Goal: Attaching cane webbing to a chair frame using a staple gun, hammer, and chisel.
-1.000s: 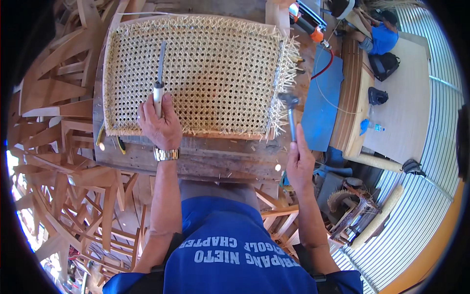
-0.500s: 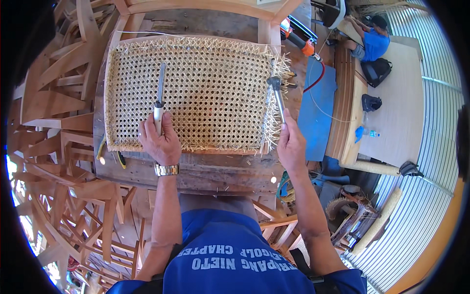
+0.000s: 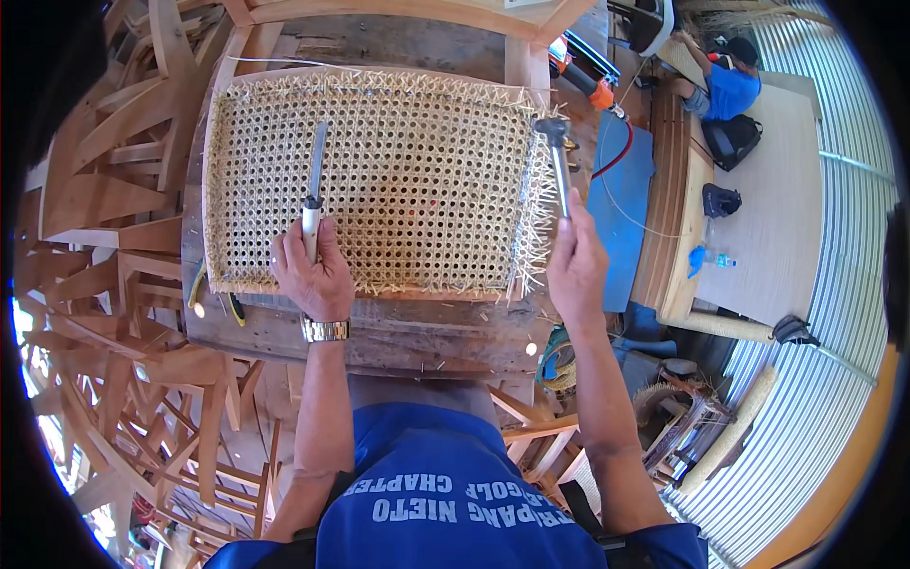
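My left hand [image 3: 311, 277], with a metal watch at the wrist, grips the white handle of a tool [image 3: 311, 228] whose flat metal blade points away from me over the woven cane panel [image 3: 403, 180]. My right hand [image 3: 579, 254] is closed around the silver shaft of a hammer [image 3: 560, 159], its dark head by the panel's right edge, where cane ends stick out in a ragged fringe. The panel lies in a wooden frame on a worn workbench [image 3: 379, 332]. Yellow-handled tools [image 3: 237, 310] peek out at its near left corner.
Wooden chair frames [image 3: 123, 379] are piled at left. An orange pneumatic tool [image 3: 599, 93] with a red hose is at top right. Beyond are a blue board [image 3: 621, 223], a pale plywood sheet [image 3: 768, 218] with bags and a bottle, and a seated person [image 3: 725, 81] in blue.
Since a second ago the panel and bench appear lower in the view, and more of the frame shows at top. Since half a second ago, the hammer and my right hand have moved right and slightly upward.
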`<move>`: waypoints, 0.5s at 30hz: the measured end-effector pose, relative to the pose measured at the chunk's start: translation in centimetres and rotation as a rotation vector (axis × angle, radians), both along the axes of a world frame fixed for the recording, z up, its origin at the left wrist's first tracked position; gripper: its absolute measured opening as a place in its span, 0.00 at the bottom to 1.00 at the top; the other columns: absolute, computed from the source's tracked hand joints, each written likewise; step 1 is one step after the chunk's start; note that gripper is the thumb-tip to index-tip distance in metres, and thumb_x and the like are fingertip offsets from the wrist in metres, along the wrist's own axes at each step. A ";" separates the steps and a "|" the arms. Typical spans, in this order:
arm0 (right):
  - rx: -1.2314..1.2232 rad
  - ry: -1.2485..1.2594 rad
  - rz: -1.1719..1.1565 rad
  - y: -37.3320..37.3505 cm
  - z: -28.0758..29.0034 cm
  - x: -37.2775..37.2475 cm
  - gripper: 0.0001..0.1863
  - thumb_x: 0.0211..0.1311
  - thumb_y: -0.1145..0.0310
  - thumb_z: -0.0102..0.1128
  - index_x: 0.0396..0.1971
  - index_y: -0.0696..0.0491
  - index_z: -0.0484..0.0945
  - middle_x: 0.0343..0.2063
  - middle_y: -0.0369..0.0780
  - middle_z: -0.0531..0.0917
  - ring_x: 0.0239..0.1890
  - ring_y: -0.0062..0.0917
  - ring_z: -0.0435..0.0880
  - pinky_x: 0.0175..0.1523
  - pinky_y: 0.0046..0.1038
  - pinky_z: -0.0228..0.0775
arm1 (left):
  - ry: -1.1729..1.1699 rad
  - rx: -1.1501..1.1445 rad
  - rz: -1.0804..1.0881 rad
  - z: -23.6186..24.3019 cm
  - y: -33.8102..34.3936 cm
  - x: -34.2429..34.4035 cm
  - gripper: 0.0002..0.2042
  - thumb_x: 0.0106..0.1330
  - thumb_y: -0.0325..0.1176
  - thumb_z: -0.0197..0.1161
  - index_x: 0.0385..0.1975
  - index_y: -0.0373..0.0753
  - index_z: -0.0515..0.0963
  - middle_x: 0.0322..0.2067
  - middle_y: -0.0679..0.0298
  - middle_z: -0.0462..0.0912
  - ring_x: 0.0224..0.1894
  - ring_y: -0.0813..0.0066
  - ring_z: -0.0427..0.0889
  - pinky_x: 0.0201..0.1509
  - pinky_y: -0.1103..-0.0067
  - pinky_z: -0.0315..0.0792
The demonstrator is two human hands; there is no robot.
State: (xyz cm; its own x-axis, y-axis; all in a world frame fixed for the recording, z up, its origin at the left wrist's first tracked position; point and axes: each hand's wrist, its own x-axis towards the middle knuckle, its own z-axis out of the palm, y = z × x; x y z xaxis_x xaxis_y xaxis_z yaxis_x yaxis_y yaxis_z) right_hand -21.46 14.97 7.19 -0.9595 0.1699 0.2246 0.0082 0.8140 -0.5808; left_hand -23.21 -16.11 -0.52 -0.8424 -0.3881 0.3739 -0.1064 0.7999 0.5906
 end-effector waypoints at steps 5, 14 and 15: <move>0.010 -0.035 -0.060 -0.1 1.2 -1.2 0.21 0.72 0.72 0.54 0.63 0.48 0.73 0.43 0.49 0.86 0.36 0.42 0.88 0.40 0.35 0.79 | -0.021 -0.005 -0.001 0.4 -0.1 0.4 0.15 0.65 0.43 0.69 0.40 0.37 0.79 0.30 0.60 0.77 0.31 0.59 0.75 0.34 0.65 0.64; -0.197 -0.094 -0.170 1.1 2.0 3.1 0.20 0.76 0.71 0.49 0.65 0.51 0.71 0.25 0.35 0.76 0.24 0.14 0.70 0.29 0.22 0.65 | -0.089 -0.038 -0.081 2.0 -0.3 -0.4 0.16 0.69 0.44 0.64 0.41 0.35 0.79 0.33 0.55 0.78 0.34 0.52 0.76 0.36 0.59 0.67; -0.292 -0.181 -0.215 1.5 2.5 5.4 0.19 0.76 0.71 0.49 0.65 0.53 0.70 0.23 0.32 0.74 0.22 0.12 0.68 0.26 0.18 0.61 | -0.174 -0.067 -0.108 2.6 -0.6 -0.5 0.16 0.70 0.44 0.63 0.41 0.35 0.79 0.33 0.54 0.78 0.36 0.51 0.76 0.37 0.58 0.67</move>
State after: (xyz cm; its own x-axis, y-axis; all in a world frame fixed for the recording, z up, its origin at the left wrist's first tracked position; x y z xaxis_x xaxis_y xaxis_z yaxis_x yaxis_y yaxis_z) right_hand -16.10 16.44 9.70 -0.9148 0.4027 -0.0321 0.2835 0.5834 -0.7611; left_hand -23.73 -16.71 2.05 -0.9320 -0.2707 0.2410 -0.1134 0.8493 0.5156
